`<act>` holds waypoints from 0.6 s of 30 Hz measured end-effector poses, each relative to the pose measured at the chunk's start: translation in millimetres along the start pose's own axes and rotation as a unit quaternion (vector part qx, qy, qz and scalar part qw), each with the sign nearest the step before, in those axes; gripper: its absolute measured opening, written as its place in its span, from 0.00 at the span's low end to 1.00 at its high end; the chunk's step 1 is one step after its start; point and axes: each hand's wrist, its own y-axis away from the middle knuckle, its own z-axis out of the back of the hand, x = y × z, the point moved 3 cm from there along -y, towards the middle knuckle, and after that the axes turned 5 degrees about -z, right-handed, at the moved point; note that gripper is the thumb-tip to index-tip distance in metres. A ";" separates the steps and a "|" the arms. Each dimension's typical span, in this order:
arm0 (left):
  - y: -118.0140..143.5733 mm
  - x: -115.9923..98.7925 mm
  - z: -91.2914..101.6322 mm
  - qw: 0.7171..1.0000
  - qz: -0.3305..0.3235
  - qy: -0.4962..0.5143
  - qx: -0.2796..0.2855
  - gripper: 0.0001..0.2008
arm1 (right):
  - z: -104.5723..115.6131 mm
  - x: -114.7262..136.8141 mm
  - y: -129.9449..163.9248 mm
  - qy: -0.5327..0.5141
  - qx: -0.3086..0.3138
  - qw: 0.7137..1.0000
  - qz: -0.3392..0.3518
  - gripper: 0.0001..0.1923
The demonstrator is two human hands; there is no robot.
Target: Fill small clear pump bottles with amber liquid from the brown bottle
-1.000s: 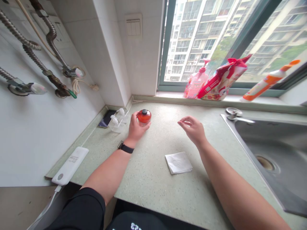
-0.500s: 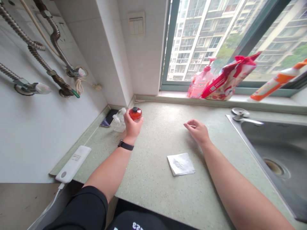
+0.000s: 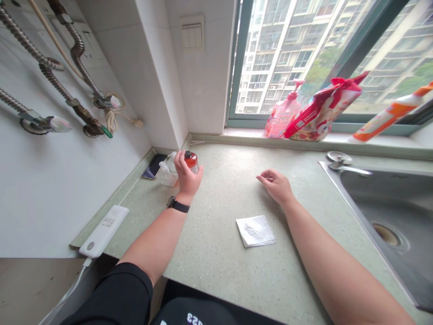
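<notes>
Beside a small red-orange bottle with a black cap (image 3: pixel 192 160), my left hand (image 3: pixel 188 177) has its fingers raised and its thumb apart. The bottle stands upright behind the hand, which partly covers it. Clear plastic containers (image 3: pixel 166 174) stand just left of that hand. My right hand (image 3: pixel 275 184) hovers low over the counter with thumb and fingertips pinched together. A thin white stick showed in this pinch a moment ago; the fingers mostly hide it now. A folded white tissue (image 3: pixel 256 231) lies on the counter nearer to me.
A phone (image 3: pixel 154 166) lies in the back left corner, and a white power bank (image 3: pixel 104 231) with a cable at the left edge. The steel sink (image 3: pixel 399 198) is on the right. A pink pump bottle (image 3: pixel 283 117), a red bag (image 3: pixel 323 110) and an orange-white bottle (image 3: pixel 389 115) line the sill.
My left hand's fingers have loosened from around the bottle and spread. The bottle is slightly further left. My right hand has shifted a little left, still pinched.
</notes>
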 end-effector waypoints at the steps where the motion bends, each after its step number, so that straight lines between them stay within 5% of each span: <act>1: -0.2 -7.2 1.6 1.000 -0.029 -0.009 0.005 0.44 | -0.5 -0.1 0.0 0.001 -0.001 1.000 0.000 0.27; 8: 2.9 -50.7 10.1 0.983 -0.170 0.046 0.057 0.30 | 1.2 4.8 -0.6 -0.031 -0.033 0.999 0.017 0.27; 12: 11.7 -67.1 3.7 0.967 -0.144 0.112 0.179 0.07 | 1.9 8.3 1.4 -0.044 -0.022 0.998 0.028 0.28; 18: 38.8 -85.5 -24.5 0.891 -0.082 0.141 0.425 0.24 | -0.3 19.3 9.4 -0.081 -0.017 0.996 0.029 0.33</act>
